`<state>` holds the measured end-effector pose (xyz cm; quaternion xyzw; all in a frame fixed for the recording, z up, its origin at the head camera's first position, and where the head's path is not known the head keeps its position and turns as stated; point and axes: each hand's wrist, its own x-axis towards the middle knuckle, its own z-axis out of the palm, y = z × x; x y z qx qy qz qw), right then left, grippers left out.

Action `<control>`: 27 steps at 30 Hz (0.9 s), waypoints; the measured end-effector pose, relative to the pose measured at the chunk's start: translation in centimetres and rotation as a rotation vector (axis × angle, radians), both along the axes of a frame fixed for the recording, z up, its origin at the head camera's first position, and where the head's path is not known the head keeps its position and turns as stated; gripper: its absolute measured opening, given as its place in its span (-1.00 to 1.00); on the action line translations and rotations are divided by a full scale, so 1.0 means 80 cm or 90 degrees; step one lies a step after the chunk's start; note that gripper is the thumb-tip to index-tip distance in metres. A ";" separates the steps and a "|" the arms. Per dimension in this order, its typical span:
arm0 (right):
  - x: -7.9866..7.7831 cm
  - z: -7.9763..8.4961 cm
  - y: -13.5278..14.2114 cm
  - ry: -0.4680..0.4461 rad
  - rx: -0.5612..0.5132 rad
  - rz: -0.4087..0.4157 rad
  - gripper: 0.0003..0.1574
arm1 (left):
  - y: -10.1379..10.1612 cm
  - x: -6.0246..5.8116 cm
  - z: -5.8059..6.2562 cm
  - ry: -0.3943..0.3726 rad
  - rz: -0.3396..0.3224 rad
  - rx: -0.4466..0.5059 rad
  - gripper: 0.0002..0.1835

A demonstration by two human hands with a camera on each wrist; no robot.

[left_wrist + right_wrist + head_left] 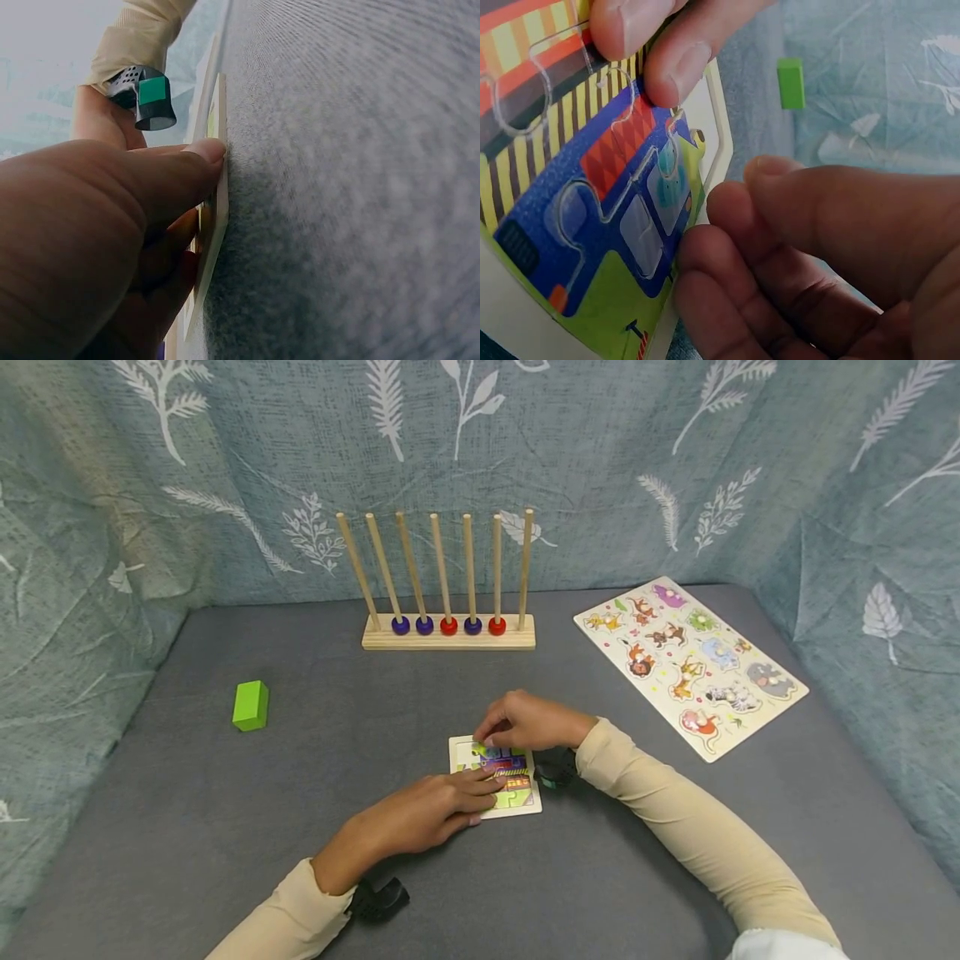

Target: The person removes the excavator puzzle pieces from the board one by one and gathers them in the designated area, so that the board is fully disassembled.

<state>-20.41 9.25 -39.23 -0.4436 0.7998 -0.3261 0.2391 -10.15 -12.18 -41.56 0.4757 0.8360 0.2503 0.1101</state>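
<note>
A small jigsaw puzzle [517,798] with a colourful vehicle picture lies in a pale tray [538,811] on the table. My left hand [427,812] reaches over it from the left, extended fingers resting on the pieces. In the left wrist view, the left thumb [204,150] lies at the tray's edge. At the far edge is my right hand [536,722], its fingers loosely bent and the fingertips [697,247] right at the picture's border. Nothing shows between right thumb and forefinger. A bare cream patch of tray shows beside the pieces in the right wrist view.
A wooden rack [450,642] of upright pegs with red and blue beads stands at the back. To the right lies an animal peg board [660,672]. A green block [251,706] sits on the left. Patterned cloth [300,460] hangs behind the table.
</note>
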 end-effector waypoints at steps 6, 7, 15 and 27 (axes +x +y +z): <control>0.001 -0.003 -0.002 0.017 -0.013 0.015 -0.79 | 0.000 0.000 0.001 -0.012 0.007 -0.008 -0.61; 0.001 -0.003 -0.003 0.019 -0.012 0.016 -0.79 | 0.000 0.000 0.001 -0.010 0.006 -0.006 -0.62; 0.002 -0.004 -0.006 0.042 0.005 0.005 -0.79 | 0.000 0.000 0.001 0.008 0.002 0.005 -0.62; 0.003 -0.010 -0.011 0.087 0.029 0.015 -0.78 | 0.001 0.003 -0.001 -0.020 0.012 -0.009 -0.58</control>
